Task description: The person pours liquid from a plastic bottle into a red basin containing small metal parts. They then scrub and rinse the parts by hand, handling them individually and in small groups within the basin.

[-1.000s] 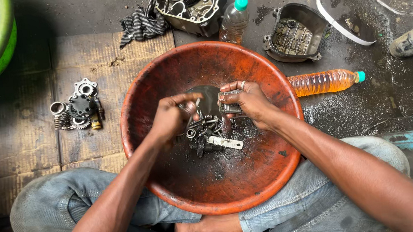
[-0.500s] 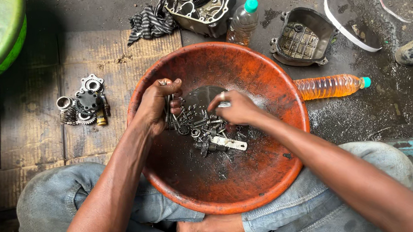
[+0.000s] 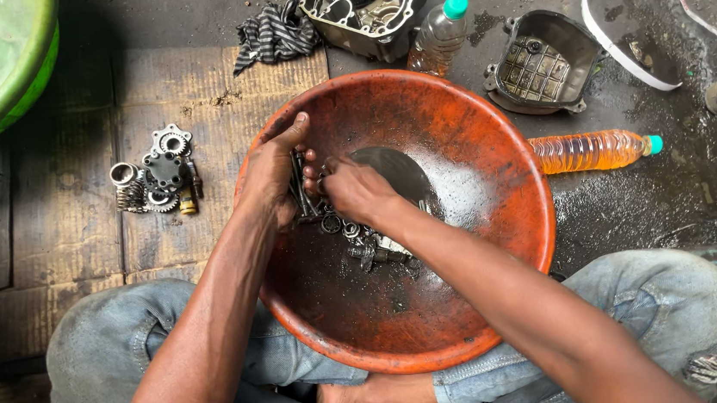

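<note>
Bolts (image 3: 298,185) sit pinched in the left hand (image 3: 268,173) while the right hand (image 3: 356,189) rubs them; hold tight, low over the orange bowl (image 3: 500,241).

Head-worn view, straight down, close.

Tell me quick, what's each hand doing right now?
Left hand: curled around long bolts in the basin.
Right hand: closed on small metal parts; exact grip cannot be told.
</note>
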